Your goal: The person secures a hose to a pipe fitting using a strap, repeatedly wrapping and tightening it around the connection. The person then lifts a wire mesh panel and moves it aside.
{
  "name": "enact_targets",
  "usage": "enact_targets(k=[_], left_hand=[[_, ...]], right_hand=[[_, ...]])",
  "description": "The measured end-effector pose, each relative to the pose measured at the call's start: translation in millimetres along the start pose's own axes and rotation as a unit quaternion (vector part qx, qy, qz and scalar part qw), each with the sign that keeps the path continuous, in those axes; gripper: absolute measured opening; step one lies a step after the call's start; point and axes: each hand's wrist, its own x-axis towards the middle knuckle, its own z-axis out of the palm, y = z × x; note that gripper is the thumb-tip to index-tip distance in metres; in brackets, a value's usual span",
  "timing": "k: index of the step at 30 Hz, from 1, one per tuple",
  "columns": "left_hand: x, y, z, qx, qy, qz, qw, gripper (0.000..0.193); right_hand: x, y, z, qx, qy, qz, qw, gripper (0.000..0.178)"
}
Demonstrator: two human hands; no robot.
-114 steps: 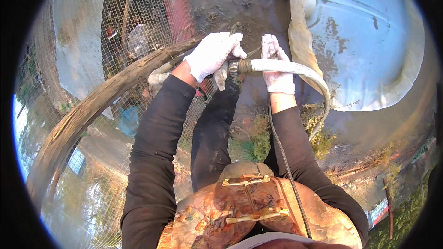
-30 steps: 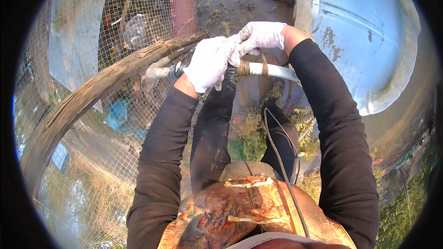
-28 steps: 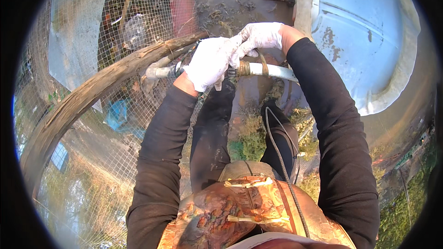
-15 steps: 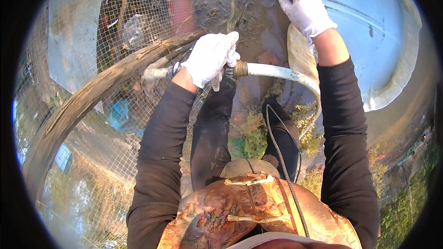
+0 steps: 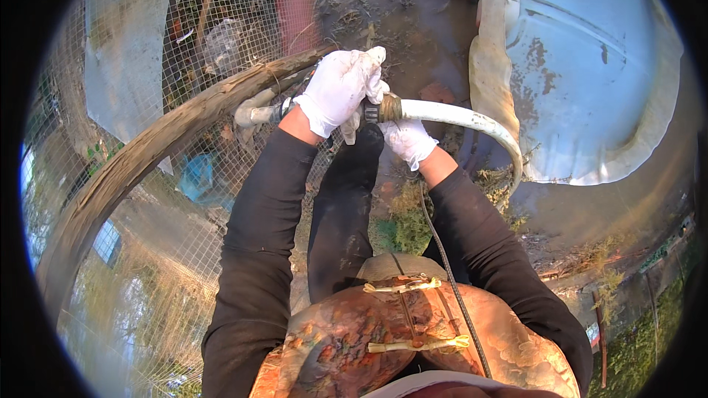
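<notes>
My left hand (image 5: 339, 92), in a white glove, is closed over a pipe fitting that it mostly hides. To its left a pale elbow pipe (image 5: 254, 112) enters the fitting. On its right side a dark ribbed collar (image 5: 372, 111) shows, followed by a brown wrapped joint (image 5: 391, 108). From that joint a white hose (image 5: 461, 115) curves right and down. Just right of the collar, my gloved right hand (image 5: 408, 140) grips the hose end from below, its fingers partly hidden behind it.
A bent wooden pole (image 5: 155, 136) crosses the left side before wire mesh (image 5: 192, 258). Muddy water (image 5: 413, 22) lies ahead, with a blue tank (image 5: 575, 66) at right. A thin dark cord (image 5: 451, 273) hangs across my front. A red panel (image 5: 296, 7) stands beyond the mesh.
My right hand has come down and left from beside the blue tank to the hose end by the joint. My left hand stays closed at the fitting.
</notes>
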Motion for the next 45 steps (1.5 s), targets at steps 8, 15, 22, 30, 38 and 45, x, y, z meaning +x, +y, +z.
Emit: enact_targets(k=[8,15,22,30,38,45], left_hand=[[1,-2,11,-0.082,0.048,0.021,0.995,0.038],[-7,6,12,-0.122,0.056,0.024,0.991,0.04],[-13,1,7,-0.022,0.045,0.031,0.998,0.038],[-20,12,6,0.074,0.022,0.033,0.997,0.037],[-18,16,9,0.071,0.016,-0.052,0.996,0.044],[-16,18,8,0.097,0.006,-0.055,0.994,0.045]], right_hand=[[-43,-49,4,-0.288,0.047,0.021,0.956,0.025],[-46,-112,-42,-0.135,-0.07,0.059,0.987,0.022],[22,-171,-104,-0.214,-0.204,0.001,0.955,0.018],[147,-118,-105,-0.135,-0.405,0.186,0.885,0.016],[187,-65,-68,-0.292,-0.363,0.15,0.872,0.025],[193,-115,-135,-0.404,-0.019,-0.114,0.908,0.035]])
